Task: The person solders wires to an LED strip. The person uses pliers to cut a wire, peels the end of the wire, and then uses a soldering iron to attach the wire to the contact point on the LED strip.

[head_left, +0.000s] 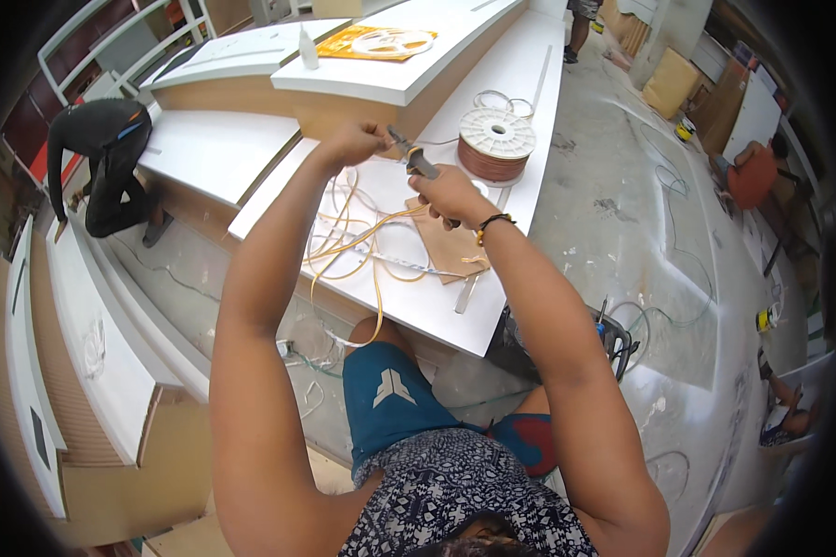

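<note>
My right hand (pixel 450 195) is closed around a dark grey hand tool (pixel 419 160), perhaps pliers; its exact kind is unclear. The tool's tip points up and left toward my left hand (pixel 357 143), whose fingers are pinched together close to it. Whatever is between those fingers is too small to make out. Both arms reach out above a white panel (pixel 478 320). On the panel below my hands lie loose yellow-orange cables (pixel 344 249) in loops and a piece of brown board (pixel 446 243). A white-flanged spool (pixel 497 135) of reddish-brown wire stands beyond my right hand.
Stacked white panels (pixel 381 82) rise ahead, carrying a white bottle (pixel 307 46) and a white coiled strip (pixel 392 41) on an orange sheet. A black bag (pixel 520 348) sits by the panel's right edge. A person (pixel 111 158) bends at the left; cables cross the floor (pixel 613 176).
</note>
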Motion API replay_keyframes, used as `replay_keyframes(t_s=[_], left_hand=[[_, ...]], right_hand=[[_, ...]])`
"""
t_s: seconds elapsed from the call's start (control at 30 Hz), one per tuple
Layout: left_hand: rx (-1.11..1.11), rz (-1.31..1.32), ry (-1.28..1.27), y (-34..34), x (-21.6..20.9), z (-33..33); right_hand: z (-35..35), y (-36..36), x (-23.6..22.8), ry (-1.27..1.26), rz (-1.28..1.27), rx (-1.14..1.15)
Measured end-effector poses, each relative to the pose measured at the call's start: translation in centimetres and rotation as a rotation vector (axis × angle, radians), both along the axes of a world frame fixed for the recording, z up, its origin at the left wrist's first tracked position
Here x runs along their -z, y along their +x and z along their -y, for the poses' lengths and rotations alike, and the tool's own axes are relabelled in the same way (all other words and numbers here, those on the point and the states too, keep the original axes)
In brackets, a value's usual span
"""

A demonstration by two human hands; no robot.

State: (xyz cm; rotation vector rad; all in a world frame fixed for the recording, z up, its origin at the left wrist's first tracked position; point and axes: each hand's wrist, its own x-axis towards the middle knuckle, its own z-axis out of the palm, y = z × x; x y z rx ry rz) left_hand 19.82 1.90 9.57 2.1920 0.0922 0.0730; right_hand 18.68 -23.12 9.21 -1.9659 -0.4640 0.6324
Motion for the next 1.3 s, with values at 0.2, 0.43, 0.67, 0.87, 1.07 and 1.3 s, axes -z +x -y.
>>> replay_keyframes(t_s=[0.2, 0.43, 0.67, 0.87, 1.07, 1.3], left_hand=[[-0.064, 0.091, -0.244, -6.4, -2.8, 4.0], [-0.008, 0.118, -0.628, -15.1, -1.8, 8.7], [0.181, 0.243, -0.906, -20.2, -0.6, 14.7], [0.167, 0.201, -0.953, -22.3, 1.4, 21.2], [0.095, 0.240, -0.831, -22.9, 1.2, 23.3], [0.136, 0.340, -0.728, -23.4, 1.2, 23.5]], right_hand=[[9.4, 0.4, 4.2, 0.511, -0.533, -0.014], [22.4, -10.5, 4.7, 0.321, -0.300, 0.243], [23.8, -16.5, 2.7, 0.058, 0.275, 0.253], [23.6, -18.5, 0.0, -0.134, 0.751, 0.143], [24.3, -18.6, -0.7, -0.275, 1.081, 0.131], [25.1, -18.5, -1.6, -0.406, 1.205, 0.111]])
